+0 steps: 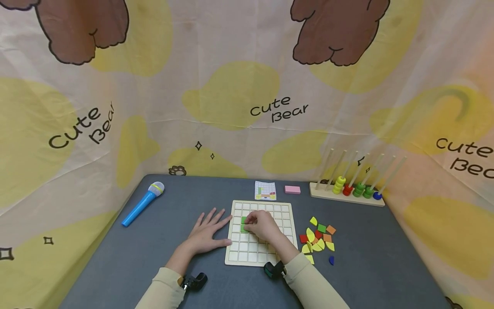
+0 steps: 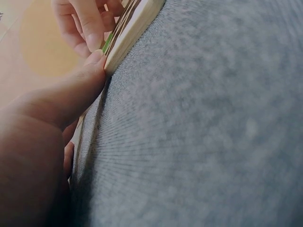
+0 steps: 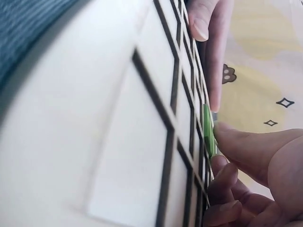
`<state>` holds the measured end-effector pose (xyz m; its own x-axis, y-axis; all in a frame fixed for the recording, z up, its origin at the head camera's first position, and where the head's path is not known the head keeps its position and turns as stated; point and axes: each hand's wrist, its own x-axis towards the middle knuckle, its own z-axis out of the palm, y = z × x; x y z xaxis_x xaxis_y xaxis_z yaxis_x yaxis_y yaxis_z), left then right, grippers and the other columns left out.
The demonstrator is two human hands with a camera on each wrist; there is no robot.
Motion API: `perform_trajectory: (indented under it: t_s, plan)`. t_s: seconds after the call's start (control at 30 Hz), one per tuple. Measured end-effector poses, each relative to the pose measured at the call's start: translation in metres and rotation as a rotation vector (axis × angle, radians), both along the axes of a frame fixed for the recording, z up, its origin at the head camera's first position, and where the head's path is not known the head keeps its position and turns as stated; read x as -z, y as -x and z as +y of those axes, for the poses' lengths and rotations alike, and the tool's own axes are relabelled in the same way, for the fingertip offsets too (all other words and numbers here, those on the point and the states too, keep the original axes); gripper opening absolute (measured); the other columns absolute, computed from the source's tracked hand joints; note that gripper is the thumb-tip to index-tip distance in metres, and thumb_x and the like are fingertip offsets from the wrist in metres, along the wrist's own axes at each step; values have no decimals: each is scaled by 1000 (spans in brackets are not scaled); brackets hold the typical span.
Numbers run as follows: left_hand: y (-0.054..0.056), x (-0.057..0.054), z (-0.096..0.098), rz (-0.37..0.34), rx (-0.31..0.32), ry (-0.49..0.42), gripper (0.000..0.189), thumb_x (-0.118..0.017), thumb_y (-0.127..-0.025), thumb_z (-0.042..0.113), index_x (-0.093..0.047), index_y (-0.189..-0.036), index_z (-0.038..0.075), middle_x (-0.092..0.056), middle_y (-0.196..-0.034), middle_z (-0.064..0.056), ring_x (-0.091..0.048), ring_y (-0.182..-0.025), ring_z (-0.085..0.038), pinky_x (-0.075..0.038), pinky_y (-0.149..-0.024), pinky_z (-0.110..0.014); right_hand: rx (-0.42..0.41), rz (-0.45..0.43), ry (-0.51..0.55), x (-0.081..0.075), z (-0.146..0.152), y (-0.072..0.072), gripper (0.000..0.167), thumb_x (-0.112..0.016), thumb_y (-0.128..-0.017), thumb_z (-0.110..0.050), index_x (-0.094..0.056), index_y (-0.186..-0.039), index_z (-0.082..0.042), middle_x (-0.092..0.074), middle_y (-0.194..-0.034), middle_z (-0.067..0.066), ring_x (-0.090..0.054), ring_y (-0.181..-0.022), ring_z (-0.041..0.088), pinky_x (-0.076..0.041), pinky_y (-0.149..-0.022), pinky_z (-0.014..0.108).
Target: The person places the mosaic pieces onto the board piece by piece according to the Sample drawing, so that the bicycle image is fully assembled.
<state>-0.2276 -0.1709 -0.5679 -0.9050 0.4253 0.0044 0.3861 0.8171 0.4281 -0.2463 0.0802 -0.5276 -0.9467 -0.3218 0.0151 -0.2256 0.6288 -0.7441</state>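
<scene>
A wooden grid board [image 1: 247,257] with white squares lies in the middle of the table. Two green square tiles [image 1: 244,228] show in its left-centre cells. Over them, my right hand [image 1: 264,225] pinches at a green tile [image 3: 209,130] with thumb and fingertips, close against the grid. My left hand [image 1: 206,236] lies spread on the table left of the board, its thumb at the board's left edge. From the left wrist, the left thumb [image 2: 96,58] shows at the wooden rim, beside the right hand's fingers.
Several coloured tiles [image 1: 321,228] lie scattered right of the board. Behind it are a patterned card [image 1: 265,191] and a pink block [image 1: 292,189]. A peg stand with coloured rings [image 1: 347,196] stands back right, a blue toy microphone [image 1: 140,207] lies left.
</scene>
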Motion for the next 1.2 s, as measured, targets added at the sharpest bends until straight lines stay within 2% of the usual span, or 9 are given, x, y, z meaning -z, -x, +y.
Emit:
perform_trajectory:
  t_s: [0.3, 0.43, 0.53, 0.7, 0.93, 1.2]
  plan:
    - [0, -1, 2, -2, 1, 5, 89, -55, -84, 81, -29, -159, 40, -18, -169, 4, -4, -158, -28, 4, -124, -58, 12, -8, 25, -17, 9, -6, 9, -80, -88, -17, -75, -93, -11, -67, -81, -4, -60, -72, 12, -50, -66, 30]
    - [-2, -3, 3, 12, 7, 1, 87, -59, -85, 76, -33, -158, 38, -24, -168, -2, -10, -157, -34, 0, -123, -61, 29, -9, 23, -22, 17, -10, 10, -78, -90, -19, -76, -97, -11, -69, -84, -4, -60, -73, 13, -51, -66, 31]
    - [-3, -5, 3, 22, 8, -5, 86, -60, -85, 74, -36, -158, 35, -27, -167, -5, -12, -156, -37, -2, -122, -63, 51, 1, 21, -25, 23, -12, 10, -78, -89, -20, -76, -96, -13, -69, -84, -4, -60, -74, 13, -51, -67, 30]
    - [-4, -4, 3, 10, 4, -3, 88, -57, -85, 78, -33, -159, 37, -23, -168, -2, -8, -157, -34, 2, -123, -60, 82, 18, 30, -29, 35, -15, 8, -79, -89, -20, -76, -94, -15, -69, -83, -4, -59, -75, 13, -51, -68, 29]
    - [-5, -8, 3, 30, 14, -38, 87, -61, -84, 75, -37, -157, 34, -28, -167, -6, -13, -156, -37, -2, -122, -64, 121, 31, 31, -32, 51, -18, 7, -78, -90, -21, -76, -93, -16, -69, -84, -4, -59, -77, 14, -51, -69, 30]
    - [-5, -16, 4, -14, 4, 29, 87, -60, -85, 74, -35, -158, 34, -24, -168, -3, -9, -157, -34, -1, -123, -62, 182, 23, 44, -38, 66, -19, 9, -79, -89, -20, -77, -95, -14, -70, -84, -4, -59, -77, 17, -51, -69, 31]
